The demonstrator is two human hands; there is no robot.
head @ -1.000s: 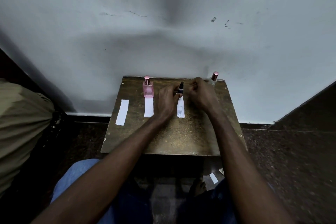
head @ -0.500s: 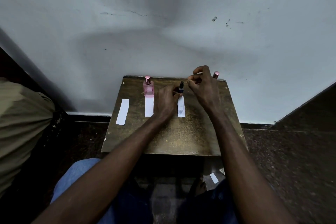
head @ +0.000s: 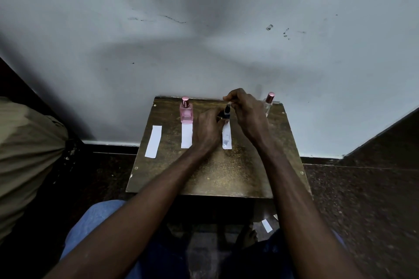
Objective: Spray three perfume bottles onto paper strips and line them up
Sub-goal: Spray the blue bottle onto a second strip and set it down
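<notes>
left hand [head: 207, 128] grips dark bottle [head: 227, 113] low | right hand [head: 247, 115] arched above, pinching its cap [head: 229, 103]

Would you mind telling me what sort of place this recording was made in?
Probably a plain room at home rather than a lab: a small, worn wooden table stands against a scuffed painted wall, on a dark speckled floor.
</notes>
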